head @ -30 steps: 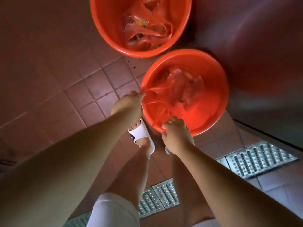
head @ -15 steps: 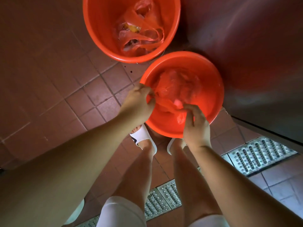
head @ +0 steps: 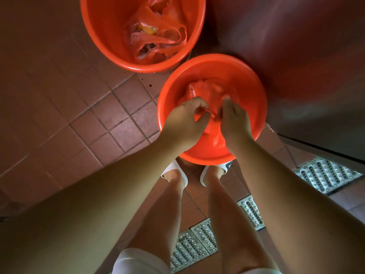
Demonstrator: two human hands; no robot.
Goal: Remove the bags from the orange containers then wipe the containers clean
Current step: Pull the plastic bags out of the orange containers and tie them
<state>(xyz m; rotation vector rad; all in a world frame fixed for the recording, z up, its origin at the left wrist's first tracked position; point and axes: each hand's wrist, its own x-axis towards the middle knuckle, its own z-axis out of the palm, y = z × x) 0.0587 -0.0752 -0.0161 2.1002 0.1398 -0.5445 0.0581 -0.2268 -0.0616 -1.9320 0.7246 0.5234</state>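
1. Head view, looking straight down: near orange basin [head: 254, 99] at centre frame, on the brown tiled floor [head: 83, 107].
2. Left hand [head: 185, 119] and right hand [head: 234, 120] meet over the basin, fingers curled, each pinching a thin twisted strand of the red plastic bag [head: 205, 89] between them.
3. Bag body lies bunched inside the basin, at 12 o'clock from the hands.
4. Second orange bucket [head: 102, 30] at 11 o'clock from the basin, rims nearly touching; a crumpled red bag [head: 158, 36] lies inside it, something yellow showing through.
5. White slippers [head: 173, 171] at 6 o'clock, just beside the basin.
6. Metal drain grate [head: 325, 175] at 4 o'clock.
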